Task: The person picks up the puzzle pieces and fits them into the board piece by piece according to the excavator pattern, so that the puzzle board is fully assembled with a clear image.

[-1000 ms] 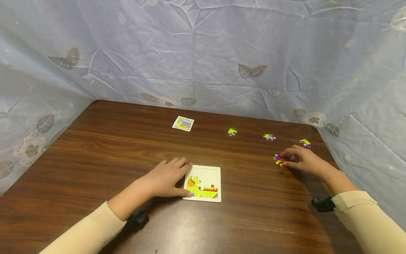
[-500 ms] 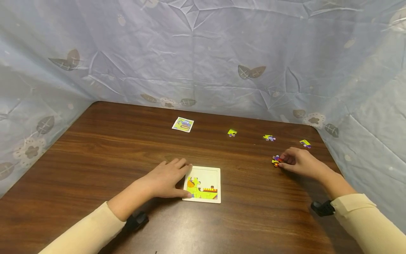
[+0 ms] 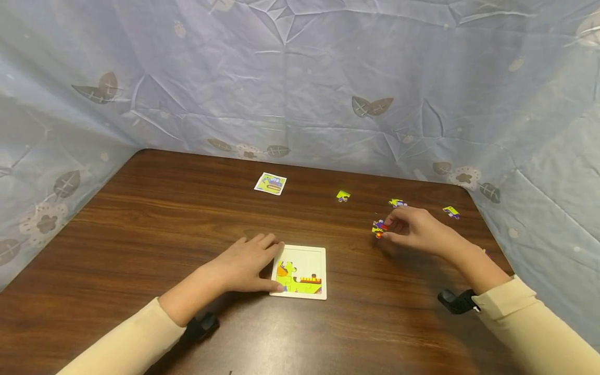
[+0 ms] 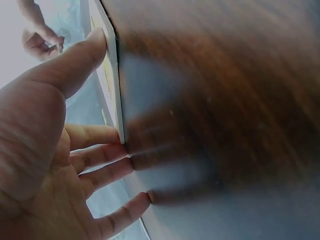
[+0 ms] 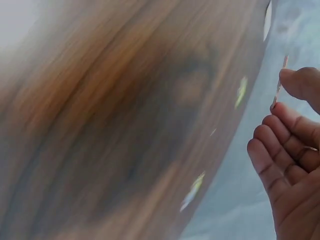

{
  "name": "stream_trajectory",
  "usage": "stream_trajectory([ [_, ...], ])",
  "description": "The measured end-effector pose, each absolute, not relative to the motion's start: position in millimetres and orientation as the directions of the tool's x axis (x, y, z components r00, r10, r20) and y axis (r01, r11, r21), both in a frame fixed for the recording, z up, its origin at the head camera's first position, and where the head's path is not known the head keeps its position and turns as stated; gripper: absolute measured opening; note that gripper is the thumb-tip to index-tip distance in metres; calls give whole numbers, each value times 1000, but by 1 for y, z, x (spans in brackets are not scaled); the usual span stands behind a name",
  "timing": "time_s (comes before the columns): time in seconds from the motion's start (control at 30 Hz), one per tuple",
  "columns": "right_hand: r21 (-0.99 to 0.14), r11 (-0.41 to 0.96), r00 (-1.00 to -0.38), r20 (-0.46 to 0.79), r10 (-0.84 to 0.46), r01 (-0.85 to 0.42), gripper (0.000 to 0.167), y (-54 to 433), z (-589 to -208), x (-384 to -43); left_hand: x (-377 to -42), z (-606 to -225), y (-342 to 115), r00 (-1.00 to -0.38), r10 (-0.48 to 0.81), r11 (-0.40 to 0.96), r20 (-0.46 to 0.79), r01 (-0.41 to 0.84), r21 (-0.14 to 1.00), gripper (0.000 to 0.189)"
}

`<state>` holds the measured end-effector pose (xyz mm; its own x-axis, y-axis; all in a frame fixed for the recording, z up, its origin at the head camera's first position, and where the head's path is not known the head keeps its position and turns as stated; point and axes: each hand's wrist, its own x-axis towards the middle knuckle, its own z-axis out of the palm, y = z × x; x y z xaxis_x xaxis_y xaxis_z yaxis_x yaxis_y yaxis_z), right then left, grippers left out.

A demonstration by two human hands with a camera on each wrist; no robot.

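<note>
My right hand (image 3: 412,229) pinches a colourful puzzle piece (image 3: 379,229) between thumb and index finger. Seen edge-on in the right wrist view, that piece is a thin strip above the table. At the left border of a square white puzzle tray (image 3: 323,260) lies my left hand (image 3: 246,263), its thumb over the near left corner and its index fingertip at the far left corner. Fitted pieces (image 3: 304,286) fill the tray's lower part and left side, showing green, orange and a red-yellow striped shape. The left wrist view shows the other fingertips on the table beside the tray (image 4: 114,75).
Loose puzzle pieces lie farther back: a green one (image 3: 343,196), a green and lilac one (image 3: 397,202) partly behind my right hand, and another (image 3: 451,212) near the right edge. A picture card (image 3: 270,184) with a blue digger lies at the back. Curtains surround the table (image 3: 187,198).
My right hand has lifted the puzzle piece and carried it left, away from the table's right side. The left hand and the tray have stayed in place.
</note>
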<state>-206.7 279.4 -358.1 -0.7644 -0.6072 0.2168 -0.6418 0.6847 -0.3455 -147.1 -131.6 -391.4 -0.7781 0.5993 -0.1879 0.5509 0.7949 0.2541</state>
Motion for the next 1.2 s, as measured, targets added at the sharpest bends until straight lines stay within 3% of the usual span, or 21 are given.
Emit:
stream_trajectory([
  [0.47, -369, 631, -712, 142, -688, -682, 15, 199, -335, -192, -147, -392, -132, -773, 614, 784, -163, 573, 239, 92],
  [0.63, -357, 603, -674, 115, -730, -714, 18, 175, -340, -187, -147, -392, -132, -771, 619, 780, -153, 579, 236, 92],
  [0.93, -340, 655, -681, -55, -730, -675, 23, 139, -360, -174, -148, -391, -131, -774, 614, 784, -156, 575, 233, 93],
  [1.2, -325, 672, -677, -116, -727, -666, 25, 121, -380, -166, -148, -392, -132, -771, 616, 782, -158, 576, 240, 92],
])
